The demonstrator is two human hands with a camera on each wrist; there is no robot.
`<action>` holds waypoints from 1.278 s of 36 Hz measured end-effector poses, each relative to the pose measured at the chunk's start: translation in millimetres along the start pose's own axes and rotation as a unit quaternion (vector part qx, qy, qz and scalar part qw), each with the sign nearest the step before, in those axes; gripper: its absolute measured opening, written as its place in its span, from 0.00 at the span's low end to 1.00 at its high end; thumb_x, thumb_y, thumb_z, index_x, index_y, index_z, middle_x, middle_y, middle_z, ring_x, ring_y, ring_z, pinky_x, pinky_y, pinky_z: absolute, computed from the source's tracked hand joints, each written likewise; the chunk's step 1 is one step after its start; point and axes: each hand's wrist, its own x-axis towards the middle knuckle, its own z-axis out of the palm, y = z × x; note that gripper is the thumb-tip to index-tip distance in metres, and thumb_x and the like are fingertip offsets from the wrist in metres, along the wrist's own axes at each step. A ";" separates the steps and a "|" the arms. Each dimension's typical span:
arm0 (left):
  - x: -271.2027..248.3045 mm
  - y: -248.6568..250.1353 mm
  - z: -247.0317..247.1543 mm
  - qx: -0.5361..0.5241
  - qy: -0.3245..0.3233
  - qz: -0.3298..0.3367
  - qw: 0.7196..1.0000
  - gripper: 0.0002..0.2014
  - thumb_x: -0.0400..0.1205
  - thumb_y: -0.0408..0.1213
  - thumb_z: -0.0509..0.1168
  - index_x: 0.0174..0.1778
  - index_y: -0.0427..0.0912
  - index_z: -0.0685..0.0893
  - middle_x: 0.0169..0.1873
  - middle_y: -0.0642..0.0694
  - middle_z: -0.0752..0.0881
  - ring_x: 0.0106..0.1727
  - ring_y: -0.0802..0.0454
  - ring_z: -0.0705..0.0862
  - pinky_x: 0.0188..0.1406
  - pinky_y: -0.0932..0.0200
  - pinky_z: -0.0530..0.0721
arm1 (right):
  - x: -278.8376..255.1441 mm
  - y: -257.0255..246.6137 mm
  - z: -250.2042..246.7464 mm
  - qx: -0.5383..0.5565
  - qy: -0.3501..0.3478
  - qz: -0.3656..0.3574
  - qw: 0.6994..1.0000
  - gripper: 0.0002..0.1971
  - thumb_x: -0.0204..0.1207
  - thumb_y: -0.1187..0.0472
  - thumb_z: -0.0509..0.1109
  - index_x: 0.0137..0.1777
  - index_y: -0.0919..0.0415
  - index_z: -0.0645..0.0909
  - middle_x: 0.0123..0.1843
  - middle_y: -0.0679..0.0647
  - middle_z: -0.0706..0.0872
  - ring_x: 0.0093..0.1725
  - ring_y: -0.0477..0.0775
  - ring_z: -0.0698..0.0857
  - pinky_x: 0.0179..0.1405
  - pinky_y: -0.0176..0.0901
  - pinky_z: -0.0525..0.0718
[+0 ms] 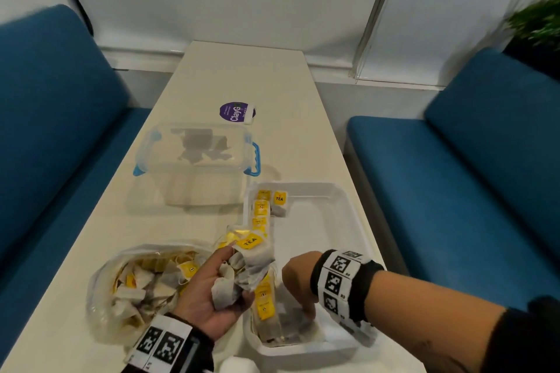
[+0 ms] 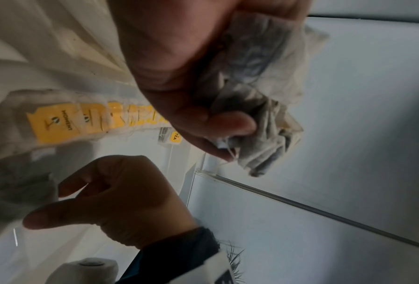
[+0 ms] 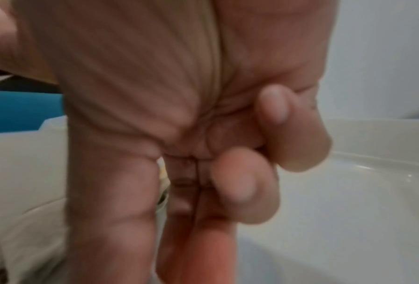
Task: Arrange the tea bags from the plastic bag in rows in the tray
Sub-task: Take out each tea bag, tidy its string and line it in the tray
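The white tray (image 1: 348, 215) is sitting on the near right part of the pale table (image 1: 242, 76), and everything here is placed from it. Far to the left of the tray, on the table, the clear plastic bag (image 1: 103, 291) is lying open, and it is full of loose tea bags (image 1: 142, 285) pointing every which way. Between that bag and the tray, the left hand (image 1: 209, 291) is turned palm up with its fingers curling round a crumpled bunch of tea bags (image 1: 242, 266); they are looking grey-white and wrinkled, with thin strings and one yellow tag (image 1: 250, 242) saying TEA. Inside the tray, along its left wall, a row of tea bags (image 1: 264, 288) is running from the near end toward the far end, each one standing on edge with its yellow tag facing up, so the line is long and thin. One more tea bag (image 1: 280, 203) is sitting just beside the far end of that row. The right hand (image 1: 298, 285) is reaching down into the near end of the tray, just right of the row, with two fingers tucked in and the others pointing down; I cannot tell if it is pinching a tea bag. Behind the tray, further away on the table, a clear box with blue handles (image 1: 197, 157) is standing.
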 end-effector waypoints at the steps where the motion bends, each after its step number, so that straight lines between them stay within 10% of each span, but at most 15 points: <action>1: -0.1 0.1 -1.6 0.000 0.002 0.002 1.000 0.13 0.62 0.43 0.69 0.36 0.39 0.88 0.32 0.40 0.88 0.29 0.49 0.84 0.12 0.66 0.76 | 4.6 0.8 3.8 -0.009 0.019 -0.003 1.000 0.15 0.65 0.61 0.79 0.29 0.60 0.74 0.34 0.54 0.83 0.39 0.61 0.86 0.49 0.53 0.88; 8: -2.4 -0.2 -5.1 -0.016 0.001 0.013 1.000 0.12 0.67 0.44 0.66 0.30 0.39 0.90 0.31 0.41 0.88 0.25 0.50 0.85 0.14 0.68 0.76 | 1.3 2.3 -19.8 0.012 0.004 -0.017 1.000 0.14 0.73 0.59 0.74 0.54 0.68 0.85 0.45 0.60 0.82 0.44 0.56 0.78 0.43 0.42 0.76; 12: 2.4 -1.7 -3.7 -0.005 0.000 -0.003 1.000 0.11 0.64 0.44 0.67 0.30 0.42 0.91 0.33 0.43 0.86 0.30 0.51 0.79 0.16 0.68 0.75 | -21.4 25.1 -41.9 0.140 0.122 -0.014 0.983 0.10 0.73 0.62 0.71 0.33 0.59 0.75 0.31 0.52 0.79 0.33 0.51 0.79 0.28 0.36 0.73; 24: 20.1 -5.3 24.3 -0.037 -0.029 -0.029 0.998 0.26 0.65 0.40 0.68 0.61 0.40 0.80 0.52 0.39 0.79 0.41 0.48 0.76 0.11 0.66 0.76 | -59.8 39.2 -27.0 0.317 0.552 -0.031 0.771 0.04 0.70 0.66 0.69 0.37 0.59 0.78 0.37 0.48 0.81 0.36 0.49 0.80 0.36 0.36 0.78; 27: 24.7 -5.6 28.0 -0.037 -0.033 -0.012 0.999 0.22 0.60 0.38 0.71 0.51 0.38 0.82 0.44 0.40 0.81 0.39 0.49 0.75 0.12 0.66 0.76 | -56.2 35.0 -10.0 0.266 0.602 -0.060 0.751 0.03 0.68 0.60 0.64 0.34 0.56 0.76 0.36 0.45 0.79 0.33 0.45 0.77 0.32 0.28 0.75; 31: 23.7 -5.3 35.6 -0.039 -0.050 0.016 0.998 0.16 0.53 0.37 0.76 0.35 0.38 0.85 0.30 0.42 0.85 0.33 0.47 0.81 0.16 0.66 0.76 | -51.8 33.2 4.9 0.190 0.648 -0.081 0.733 0.05 0.68 0.64 0.62 0.33 0.60 0.77 0.38 0.51 0.82 0.33 0.51 0.80 0.27 0.40 0.80; 35: 20.4 -7.5 43.0 -0.046 -0.108 0.043 0.992 0.32 0.25 0.30 0.86 0.27 0.34 0.90 0.30 0.39 0.90 0.26 0.46 0.89 0.18 0.57 0.85 | -49.5 33.6 13.4 0.137 0.655 -0.097 0.737 0.03 0.66 0.69 0.69 0.34 0.61 0.81 0.40 0.53 0.84 0.35 0.51 0.82 0.28 0.42 0.83; 38: 22.9 -7.7 42.3 -0.027 -0.122 0.058 0.991 0.34 0.26 0.33 0.86 0.31 0.34 0.92 0.34 0.38 0.91 0.31 0.45 0.90 0.23 0.52 0.88 | -53.1 36.1 15.7 0.197 0.641 -0.136 0.729 0.05 0.64 0.70 0.68 0.35 0.59 0.80 0.39 0.51 0.84 0.37 0.52 0.83 0.32 0.44 0.84; 43: 24.2 -5.8 34.6 0.037 -0.129 0.079 0.988 0.39 0.34 0.39 0.87 0.42 0.32 0.86 0.32 0.37 0.87 0.28 0.45 0.87 0.21 0.54 0.84 | -63.7 37.7 1.4 0.517 0.582 -0.066 0.624 0.11 0.69 0.63 0.65 0.33 0.45 0.79 0.37 0.43 0.86 0.43 0.38 0.85 0.42 0.25 0.80; 46: 24.5 -4.2 34.9 0.083 -0.127 0.096 0.984 0.45 0.36 0.42 0.87 0.50 0.28 0.85 0.43 0.30 0.88 0.38 0.40 0.89 0.29 0.49 0.88 | -63.2 43.2 -14.6 0.586 0.437 -0.057 0.680 0.03 0.74 0.60 0.73 0.42 0.50 0.83 0.40 0.43 0.86 0.37 0.34 0.83 0.38 0.22 0.79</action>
